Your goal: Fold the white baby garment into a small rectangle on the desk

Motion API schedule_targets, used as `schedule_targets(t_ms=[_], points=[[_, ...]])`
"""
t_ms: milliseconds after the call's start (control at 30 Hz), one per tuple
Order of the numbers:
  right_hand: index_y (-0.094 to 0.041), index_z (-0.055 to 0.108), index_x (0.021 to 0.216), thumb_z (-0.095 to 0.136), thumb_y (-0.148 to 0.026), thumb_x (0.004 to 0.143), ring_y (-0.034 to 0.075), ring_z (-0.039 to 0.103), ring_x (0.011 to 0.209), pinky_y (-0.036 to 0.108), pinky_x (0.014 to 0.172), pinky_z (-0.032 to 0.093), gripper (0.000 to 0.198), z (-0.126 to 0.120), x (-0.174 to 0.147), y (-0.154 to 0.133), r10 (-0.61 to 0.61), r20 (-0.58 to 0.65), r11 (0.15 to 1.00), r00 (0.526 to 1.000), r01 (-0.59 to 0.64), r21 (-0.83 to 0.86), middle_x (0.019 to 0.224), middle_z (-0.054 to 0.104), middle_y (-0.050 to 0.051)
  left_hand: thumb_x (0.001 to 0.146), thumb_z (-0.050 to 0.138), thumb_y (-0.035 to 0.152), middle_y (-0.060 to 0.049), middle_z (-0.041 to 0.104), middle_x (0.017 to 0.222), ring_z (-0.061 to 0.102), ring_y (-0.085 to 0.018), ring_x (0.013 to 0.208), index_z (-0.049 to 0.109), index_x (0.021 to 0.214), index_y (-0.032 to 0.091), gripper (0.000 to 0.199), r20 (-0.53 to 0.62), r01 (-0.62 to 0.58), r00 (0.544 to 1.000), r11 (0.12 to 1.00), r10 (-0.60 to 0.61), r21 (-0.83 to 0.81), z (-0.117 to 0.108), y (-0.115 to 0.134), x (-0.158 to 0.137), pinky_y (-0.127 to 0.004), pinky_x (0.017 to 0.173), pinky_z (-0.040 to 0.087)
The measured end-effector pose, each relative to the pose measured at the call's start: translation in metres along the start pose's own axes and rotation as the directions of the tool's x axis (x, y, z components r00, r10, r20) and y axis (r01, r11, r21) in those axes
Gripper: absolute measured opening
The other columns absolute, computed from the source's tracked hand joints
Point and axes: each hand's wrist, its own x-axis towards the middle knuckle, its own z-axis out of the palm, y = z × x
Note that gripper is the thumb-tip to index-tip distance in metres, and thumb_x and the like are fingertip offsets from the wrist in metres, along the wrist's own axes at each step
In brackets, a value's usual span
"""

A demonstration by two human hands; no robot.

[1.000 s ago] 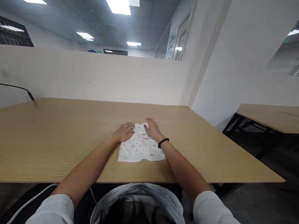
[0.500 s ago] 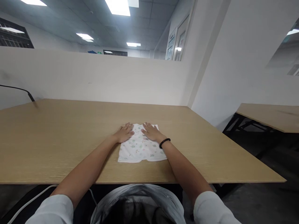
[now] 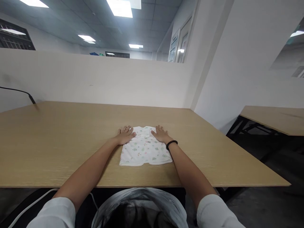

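Note:
A small white garment with a print of little coloured figures (image 3: 144, 150) lies flat on the wooden table (image 3: 71, 136). Its far part looks folded over, with a flap edge showing near the top. My left hand (image 3: 125, 135) rests open on its far left edge, fingers spread and partly on the table. Across from it, my right hand (image 3: 161, 134) lies open and flat on the far right edge. A black bead bracelet (image 3: 171, 144) circles my right wrist. Neither hand grips the cloth.
A low white partition (image 3: 114, 80) stands along the table's far edge. At the far left a black cable (image 3: 17, 90) reaches the tabletop. A second table (image 3: 275, 118) stands to the right, and a white cord (image 3: 30, 205) hangs below the near edge.
My right hand has slid to the right, from the middle of the garment's far part to its right edge, uncovering more of the print. My left hand has barely moved.

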Motion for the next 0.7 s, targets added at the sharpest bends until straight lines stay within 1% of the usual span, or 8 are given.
schedule_targets(t_ms=[100, 200, 233, 300, 400, 533, 600, 700], points=[[-0.006, 0.024, 0.149, 0.017, -0.052, 0.098, 0.03, 0.018, 0.142, 0.047, 0.111, 0.019, 0.069, -0.01, 0.001, 0.004, 0.048, -0.127, 0.996, 0.991, -0.039, 0.074, 0.154, 0.02, 0.02, 0.092, 0.016, 0.057, -0.017, 0.015, 0.156, 0.01, -0.034, 0.145, 0.031, 0.147, 0.013, 0.071, -0.151, 0.12, 0.981, 0.993, -0.121, -0.017, -0.008, -0.003, 0.001, -0.06, 0.112, 0.008], [0.0, 0.047, 0.133, 0.03, -0.047, 0.096, 0.034, 0.042, 0.126, 0.041, 0.1, 0.035, 0.062, -0.021, 0.001, 0.014, 0.221, -0.273, 0.974, 0.936, -0.202, 0.099, 0.136, 0.044, 0.028, 0.092, 0.023, 0.049, -0.022, 0.039, 0.145, 0.029, -0.037, 0.137, 0.057, 0.126, 0.011, 0.061, -0.252, 0.261, 0.934, 0.965, -0.255, -0.009, -0.015, -0.01, 0.0, -0.057, 0.11, 0.019], [0.0, 0.052, 0.127, 0.035, -0.047, 0.094, 0.035, 0.047, 0.121, 0.04, 0.096, 0.038, 0.06, -0.023, 0.001, 0.018, 0.259, -0.289, 0.966, 0.922, -0.241, 0.097, 0.13, 0.049, 0.028, 0.09, 0.027, 0.047, -0.022, 0.046, 0.139, 0.035, -0.038, 0.133, 0.062, 0.118, 0.012, 0.057, -0.261, 0.29, 0.923, 0.957, -0.282, -0.006, -0.016, -0.012, -0.001, -0.056, 0.108, 0.022], [-0.002, 0.06, 0.117, 0.043, -0.046, 0.09, 0.035, 0.055, 0.11, 0.037, 0.086, 0.042, 0.053, -0.025, 0.0, 0.024, 0.267, -0.268, 0.964, 0.926, -0.253, 0.086, 0.12, 0.057, 0.027, 0.087, 0.035, 0.047, -0.022, 0.053, 0.129, 0.042, -0.039, 0.125, 0.066, 0.108, 0.014, 0.051, -0.265, 0.326, 0.912, 0.945, -0.315, 0.0, -0.017, -0.014, -0.003, -0.055, 0.104, 0.028], [-0.006, 0.067, 0.099, 0.051, -0.039, 0.087, 0.032, 0.061, 0.099, 0.032, 0.075, 0.043, 0.039, -0.021, 0.001, 0.028, 0.212, -0.224, 0.976, 0.951, -0.195, 0.094, 0.106, 0.065, 0.024, 0.082, 0.043, 0.046, -0.022, 0.053, 0.127, 0.041, -0.041, 0.124, 0.067, 0.105, 0.014, 0.046, -0.259, 0.33, 0.914, 0.944, -0.314, 0.02, -0.015, -0.009, -0.005, -0.055, 0.102, 0.029], [-0.009, 0.068, 0.082, 0.056, -0.024, 0.081, 0.028, 0.063, 0.089, 0.029, 0.067, 0.041, 0.019, -0.014, 0.007, 0.024, 0.174, -0.234, 0.98, 0.957, -0.146, 0.132, 0.093, 0.068, 0.021, 0.08, 0.048, 0.039, -0.021, 0.054, 0.124, 0.041, -0.04, 0.124, 0.065, 0.102, 0.016, 0.036, -0.228, 0.299, 0.93, 0.954, -0.289, 0.009, -0.012, 0.0, -0.003, -0.052, 0.1, 0.032], [-0.011, 0.067, 0.079, 0.056, -0.017, 0.078, 0.026, 0.063, 0.086, 0.028, 0.066, 0.04, 0.013, -0.013, 0.01, 0.02, 0.165, -0.246, 0.979, 0.955, -0.128, 0.159, 0.088, 0.069, 0.017, 0.079, 0.05, 0.035, -0.019, 0.056, 0.121, 0.043, -0.039, 0.122, 0.063, 0.1, 0.017, 0.03, -0.221, 0.288, 0.932, 0.957, -0.287, -0.03, -0.011, 0.001, -0.001, -0.05, 0.098, 0.035], [-0.012, 0.065, 0.087, 0.053, -0.012, 0.077, 0.022, 0.062, 0.086, 0.025, 0.065, 0.04, 0.016, -0.012, 0.014, 0.017, 0.168, -0.291, 0.969, 0.942, -0.104, 0.223, 0.09, 0.068, 0.013, 0.08, 0.051, 0.029, -0.015, 0.063, 0.11, 0.051, -0.036, 0.115, 0.058, 0.097, 0.019, 0.021, -0.21, 0.253, 0.937, 0.957, -0.279, -0.143, -0.009, -0.001, 0.004, -0.048, 0.095, 0.039]])
